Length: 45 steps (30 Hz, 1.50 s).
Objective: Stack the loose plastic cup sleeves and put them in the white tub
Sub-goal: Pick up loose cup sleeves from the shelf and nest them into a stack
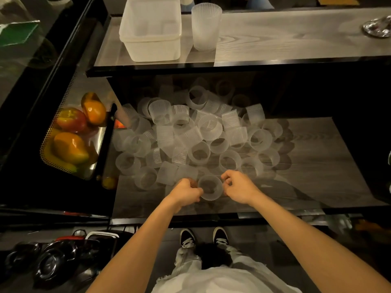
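Note:
A big heap of loose ribbed translucent cup sleeves [196, 132] covers the lower wooden counter. At its near edge one sleeve [210, 187] stands upright between my hands. My left hand [187, 192] pinches its left rim. My right hand [238, 187] curls at its right side, fingers bent by the rim. The white tub [150, 28] stands on the upper shelf at the back, with a tall stack of sleeves [205, 26] upright just to its right.
A perforated tray of fruit [72, 134] sits left of the heap behind a black divider. The upper shelf's edge [211, 66] overhangs the back of the counter. A metal dish [377, 27] lies far right on the shelf. Dark bowls [48, 265] lie on the floor.

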Motion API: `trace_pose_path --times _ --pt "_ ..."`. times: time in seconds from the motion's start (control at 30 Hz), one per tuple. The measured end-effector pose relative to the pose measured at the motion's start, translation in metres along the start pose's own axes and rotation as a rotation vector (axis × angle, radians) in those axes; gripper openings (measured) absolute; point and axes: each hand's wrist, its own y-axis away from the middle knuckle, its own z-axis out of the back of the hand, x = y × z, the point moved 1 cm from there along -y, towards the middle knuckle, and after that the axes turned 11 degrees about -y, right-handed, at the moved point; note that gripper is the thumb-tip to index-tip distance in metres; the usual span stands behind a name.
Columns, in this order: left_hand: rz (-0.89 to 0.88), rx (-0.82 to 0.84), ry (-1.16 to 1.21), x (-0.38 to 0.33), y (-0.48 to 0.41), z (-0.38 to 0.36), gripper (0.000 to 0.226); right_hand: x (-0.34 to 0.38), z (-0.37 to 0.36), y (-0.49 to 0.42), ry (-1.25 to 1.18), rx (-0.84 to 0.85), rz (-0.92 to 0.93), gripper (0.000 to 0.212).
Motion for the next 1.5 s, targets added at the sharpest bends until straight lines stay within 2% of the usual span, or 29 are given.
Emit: trace_pose_path --times 0.13,0.33,0.63,0.83,1.13,1.3,1.5 --pt "0.006 0.001 0.013 0.001 -0.004 -0.004 0.022 -0.002 -0.004 0.000 0.081 -0.034 -0.011 0.016" --pt "0.024 -0.056 0.018 0.003 -0.006 -0.002 0.018 0.005 -0.005 -0.001 0.068 -0.054 -0.049 0.009" --pt "0.014 -0.122 -0.007 0.003 -0.009 -0.001 0.016 0.010 -0.006 0.000 0.032 -0.065 -0.074 0.011" --pt "-0.029 -0.226 -0.047 0.002 -0.006 0.000 0.020 0.014 -0.006 0.002 0.033 -0.087 -0.084 0.016" --pt "-0.026 -0.146 -0.216 0.008 -0.007 -0.003 0.017 0.003 -0.009 -0.002 0.121 -0.072 -0.099 0.010" --pt "-0.038 -0.153 -0.332 0.008 -0.010 -0.008 0.022 0.003 -0.018 -0.002 0.124 -0.016 -0.065 0.029" --pt "-0.052 -0.146 -0.275 -0.001 -0.012 -0.010 0.028 0.005 -0.019 -0.004 0.068 -0.013 -0.041 0.040"
